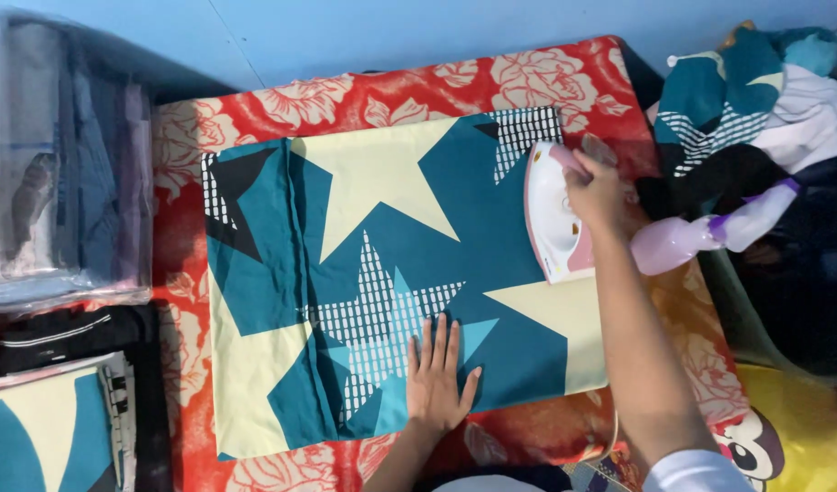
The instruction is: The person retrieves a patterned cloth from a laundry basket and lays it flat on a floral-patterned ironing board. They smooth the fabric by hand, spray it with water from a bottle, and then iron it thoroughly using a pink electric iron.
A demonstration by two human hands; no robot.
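Pillowcase (364, 273), teal with cream stars and white dotted patches, lies flat in the middle of the red floral cloth (327, 100) that covers the board; we take the pillowcase as our landmark. Far to its left we see a clear plastic bag (63, 164) of folded clothes, and below that a stack (54, 410) of folded items, the top one in matching teal and cream. On the pillowcase's lower middle our left hand (437, 378) rests flat, fingers spread wide and palm down, holding nothing. At the pillowcase's upper right edge our right hand (596, 191) is closed around the handle of the pink and white iron (553, 219), which seems to sit soleplate down on the fabric, though the hand hides part of it. Just right of the iron lies a lilac spray bottle (692, 239), and beyond it a heap of laundry (765, 100).
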